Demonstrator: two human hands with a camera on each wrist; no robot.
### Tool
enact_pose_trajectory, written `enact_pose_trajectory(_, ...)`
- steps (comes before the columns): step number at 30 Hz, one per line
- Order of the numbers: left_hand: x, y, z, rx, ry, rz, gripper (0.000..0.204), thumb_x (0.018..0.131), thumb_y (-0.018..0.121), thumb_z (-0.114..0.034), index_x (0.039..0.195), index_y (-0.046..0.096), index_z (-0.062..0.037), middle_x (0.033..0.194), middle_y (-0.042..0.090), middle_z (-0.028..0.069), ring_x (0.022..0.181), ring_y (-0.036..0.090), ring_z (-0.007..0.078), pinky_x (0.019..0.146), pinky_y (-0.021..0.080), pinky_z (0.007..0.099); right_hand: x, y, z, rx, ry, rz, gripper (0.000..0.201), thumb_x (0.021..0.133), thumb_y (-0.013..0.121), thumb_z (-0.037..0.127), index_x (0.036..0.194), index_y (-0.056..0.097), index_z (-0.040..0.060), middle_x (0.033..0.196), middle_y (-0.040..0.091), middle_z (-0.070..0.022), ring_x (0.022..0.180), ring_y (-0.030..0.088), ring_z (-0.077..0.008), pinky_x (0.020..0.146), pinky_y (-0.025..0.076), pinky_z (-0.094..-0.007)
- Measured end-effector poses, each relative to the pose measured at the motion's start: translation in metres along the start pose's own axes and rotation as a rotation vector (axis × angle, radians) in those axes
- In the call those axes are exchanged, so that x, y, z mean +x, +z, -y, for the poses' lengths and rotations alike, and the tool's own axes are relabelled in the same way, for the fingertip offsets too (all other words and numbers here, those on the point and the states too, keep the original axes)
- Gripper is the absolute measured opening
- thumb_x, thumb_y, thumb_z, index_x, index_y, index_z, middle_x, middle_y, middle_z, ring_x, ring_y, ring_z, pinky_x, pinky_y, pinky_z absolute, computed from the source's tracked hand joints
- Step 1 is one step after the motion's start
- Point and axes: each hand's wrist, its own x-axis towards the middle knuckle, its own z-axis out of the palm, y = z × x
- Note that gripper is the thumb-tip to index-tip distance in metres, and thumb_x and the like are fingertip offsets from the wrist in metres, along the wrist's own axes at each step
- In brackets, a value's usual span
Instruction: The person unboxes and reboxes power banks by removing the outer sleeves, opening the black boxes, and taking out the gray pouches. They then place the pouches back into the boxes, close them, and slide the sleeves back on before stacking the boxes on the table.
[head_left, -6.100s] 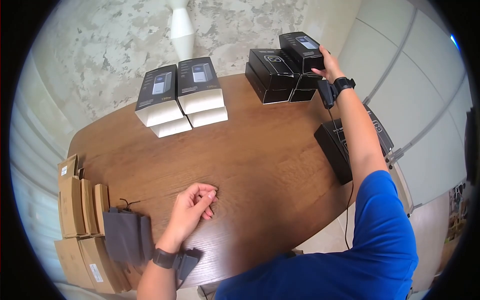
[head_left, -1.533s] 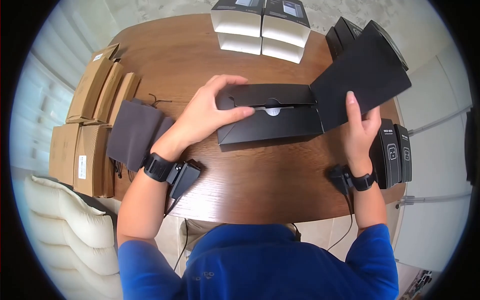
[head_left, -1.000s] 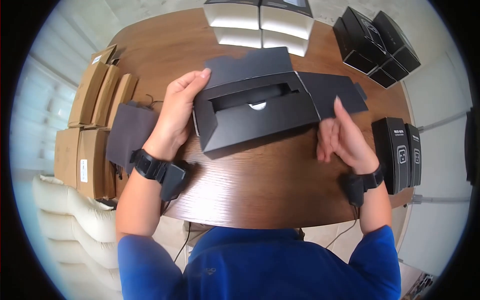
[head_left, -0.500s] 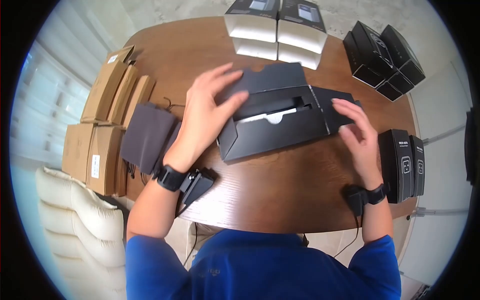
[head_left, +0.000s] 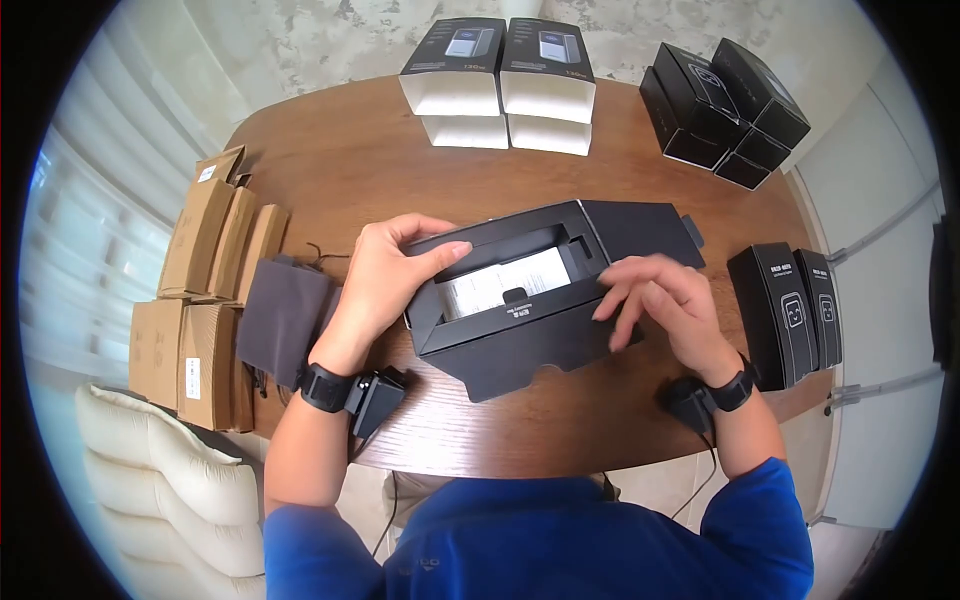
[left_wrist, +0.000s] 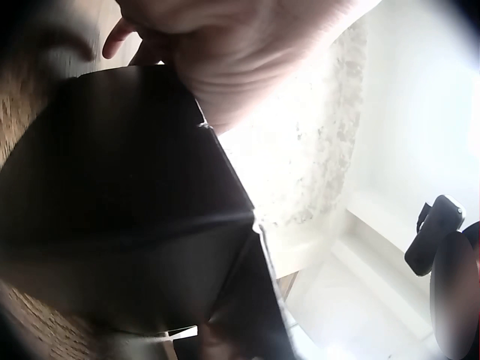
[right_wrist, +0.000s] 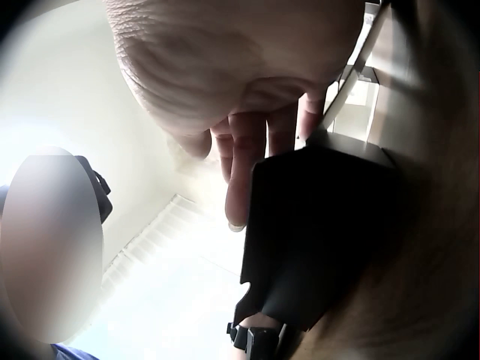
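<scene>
An open black carton (head_left: 480, 340) lies on the table in front of me, tilted a little, its right-end flap (head_left: 640, 232) spread out and a notched flap (head_left: 530, 372) hanging down on the near side. White printed paper (head_left: 520, 278) shows in the recess inside. My left hand (head_left: 385, 275) grips the left end, thumb over the far rim and fingers behind the wall. Beside the near right corner hovers my right hand (head_left: 670, 305), its fingers loosely bent with nothing between them. The black carton (left_wrist: 127, 157) fills much of the left wrist view; the right wrist view shows the right fingers (right_wrist: 247, 142) close beside it.
White-lined box sleeves (head_left: 455, 95) stand stacked at the back. Black boxes (head_left: 700, 110) are piled at the back right, and two more black boxes (head_left: 785, 315) stand at the right edge. Brown cardboard boxes (head_left: 200, 250) and a dark grey cloth pouch (head_left: 285, 305) lie at the left.
Six seconds ago my right hand held a box at the back-right pile. In the last half second the carton's near flap has come down toward me, and more white paper shows.
</scene>
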Motion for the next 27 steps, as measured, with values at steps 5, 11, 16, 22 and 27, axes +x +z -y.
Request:
enact_pose_trajectory(5, 0.002, -0.004, -0.002, -0.063, 0.025, 0.088, 0.026, 0.080, 0.075, -0.014, 0.100, 0.069, 0.0030, 0.086, 0.069, 0.0065, 0.078, 0.061, 0.0089, 0.073, 0.048, 0.0224, 0.006, 0.008, 0.002, -0.747, -0.194, 0.167, 0.030, 0.082, 0.069, 0.018, 0.110, 0.066, 0.0075, 0.107, 0.066, -0.0065, 0.101, 0.059, -0.0226, 0.101, 0.033, -0.0379)
enact_pose_trajectory(11, 0.001, -0.004, -0.004, -0.018, -0.035, 0.121, 0.020, 0.085, 0.070, -0.014, 0.097, 0.069, 0.0018, 0.088, 0.068, 0.0042, 0.079, 0.059, 0.0079, 0.075, 0.047, 0.0218, 0.007, 0.013, -0.004, -1.072, -0.256, 0.173, 0.043, 0.062, 0.084, 0.019, 0.102, 0.068, 0.0135, 0.110, 0.064, -0.0004, 0.119, 0.048, -0.0243, 0.105, 0.030, -0.0424)
enact_pose_trajectory(16, 0.001, 0.001, 0.002, -0.058, 0.065, 0.052, 0.027, 0.085, 0.070, -0.020, 0.103, 0.067, 0.0004, 0.093, 0.069, 0.0081, 0.085, 0.061, 0.0125, 0.078, 0.048, 0.0249, 0.007, 0.012, -0.004, -1.072, -0.278, 0.202, 0.034, 0.068, 0.081, 0.020, 0.097, 0.065, 0.0129, 0.106, 0.062, -0.0019, 0.116, 0.050, -0.0237, 0.104, 0.031, -0.0447)
enact_pose_trajectory(22, -0.016, 0.000, -0.020, 0.438, 0.427, 0.115, 0.048, 0.077, 0.066, -0.015, 0.123, 0.055, -0.0134, 0.141, 0.042, 0.0110, 0.132, 0.033, 0.0309, 0.109, 0.028, 0.0407, 0.007, 0.012, -0.005, -1.039, -0.241, 0.179, 0.033, 0.069, 0.080, 0.020, 0.097, 0.064, 0.0126, 0.105, 0.062, -0.0015, 0.117, 0.049, -0.0240, 0.107, 0.028, -0.0468)
enact_pose_trajectory(27, -0.010, -0.032, -0.023, 0.231, 0.329, 0.351, 0.044, 0.077, 0.056, -0.006, 0.121, 0.057, -0.0040, 0.143, 0.043, 0.0123, 0.134, 0.037, 0.0258, 0.113, 0.022, 0.0371, 0.007, 0.012, -0.003, -1.045, -0.221, 0.202, 0.034, 0.069, 0.080, 0.019, 0.098, 0.064, 0.0126, 0.106, 0.062, -0.0018, 0.118, 0.049, -0.0251, 0.107, 0.028, -0.0470)
